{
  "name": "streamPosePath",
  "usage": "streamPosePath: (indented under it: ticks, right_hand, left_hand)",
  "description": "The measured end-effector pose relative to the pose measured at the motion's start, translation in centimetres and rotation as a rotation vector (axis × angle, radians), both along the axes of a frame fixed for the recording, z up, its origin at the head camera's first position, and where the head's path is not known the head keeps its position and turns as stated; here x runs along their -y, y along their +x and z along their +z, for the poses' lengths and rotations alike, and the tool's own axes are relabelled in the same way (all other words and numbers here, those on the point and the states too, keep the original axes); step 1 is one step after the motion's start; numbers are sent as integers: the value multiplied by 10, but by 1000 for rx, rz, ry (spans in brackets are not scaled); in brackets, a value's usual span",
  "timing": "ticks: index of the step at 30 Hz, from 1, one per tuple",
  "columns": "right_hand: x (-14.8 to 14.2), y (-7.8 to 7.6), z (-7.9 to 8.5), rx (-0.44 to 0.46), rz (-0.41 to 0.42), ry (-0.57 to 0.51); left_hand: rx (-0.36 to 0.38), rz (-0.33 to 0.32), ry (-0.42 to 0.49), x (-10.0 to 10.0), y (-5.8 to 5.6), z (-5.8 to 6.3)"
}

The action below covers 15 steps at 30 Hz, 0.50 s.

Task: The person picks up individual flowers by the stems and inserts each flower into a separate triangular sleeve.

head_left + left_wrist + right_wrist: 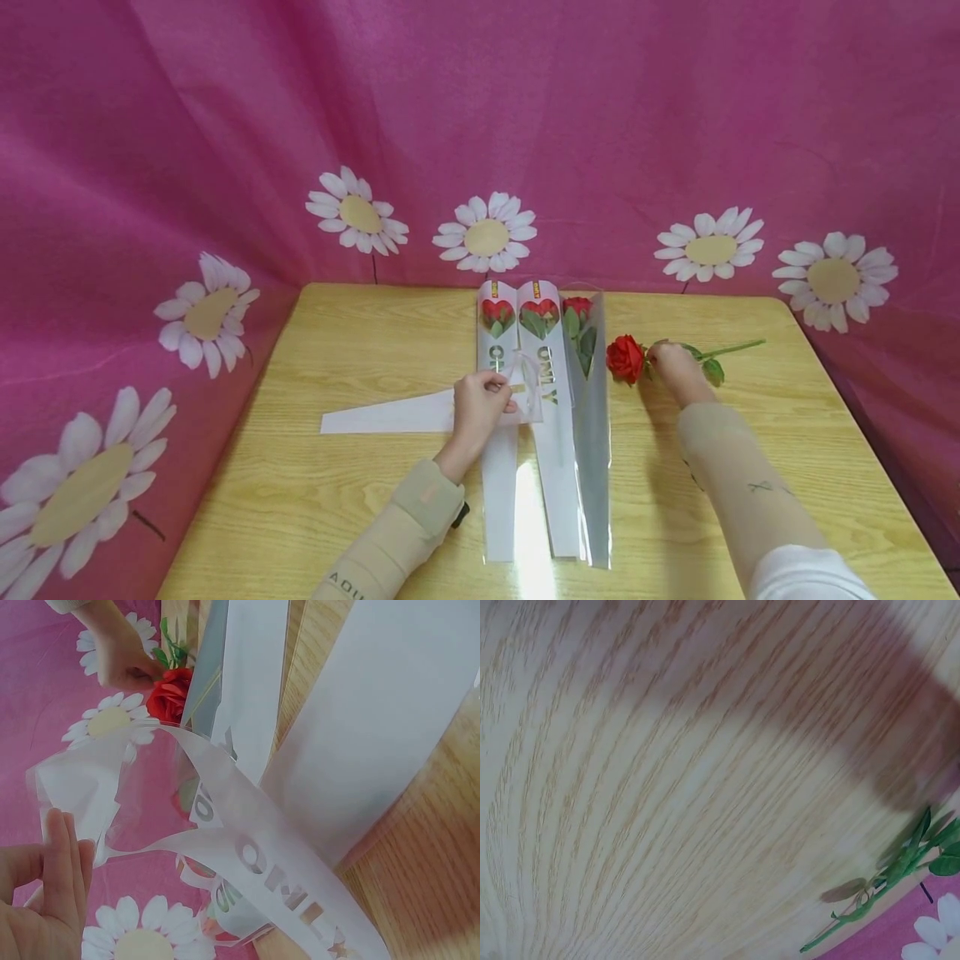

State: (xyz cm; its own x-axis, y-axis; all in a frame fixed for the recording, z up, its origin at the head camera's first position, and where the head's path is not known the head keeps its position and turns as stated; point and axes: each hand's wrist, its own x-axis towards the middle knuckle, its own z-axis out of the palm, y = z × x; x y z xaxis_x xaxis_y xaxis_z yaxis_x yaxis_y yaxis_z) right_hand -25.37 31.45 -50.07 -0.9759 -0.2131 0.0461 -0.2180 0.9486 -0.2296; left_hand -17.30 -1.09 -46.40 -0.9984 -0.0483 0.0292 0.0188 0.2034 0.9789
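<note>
My left hand (478, 408) pinches the wide end of a flower sleeve (397, 414), part clear plastic and part white. Its narrow end points left across the table. In the left wrist view the sleeve (289, 881) shows cut-out letters, and its mouth gapes beside the fingers (66, 874). Over on the right, my right hand (678, 372) grips a red rose (625, 358) by the stem just behind the bloom. The rose lies sideways, bloom to the left, with its green stem (735, 347) out to the right. In the right wrist view only its stem and leaves (900, 866) show.
Between the hands lie two roses in white sleeves (497, 492) (553, 492) with heart-shaped windows. Beside them is a third rose (577, 307) in a greyish sleeve (594, 475). A pink curtain (585, 125) with daisies surrounds the wooden table (345, 508).
</note>
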Motion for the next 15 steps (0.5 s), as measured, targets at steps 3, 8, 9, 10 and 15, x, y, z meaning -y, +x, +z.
streamPosePath:
  ticks: [3,8,9,10,15]
  right_hand:
    - [4,-3,-2,24,-22,32]
    - [8,-7,-3,110,-87,71]
    - [8,-8,-3,130,-100,67]
    - [8,-8,-3,149,-115,60]
    - [10,-11,-4,195,-148,46]
  left_hand:
    - [4,-1,-3,1,0,0]
    - [1,-10,0,1,0,-2]
    - [-4,-12,-3,1,0,-2]
    - [-7,-12,-4,1,0,-1]
    - [-22,-8,-17,3,1,-1]
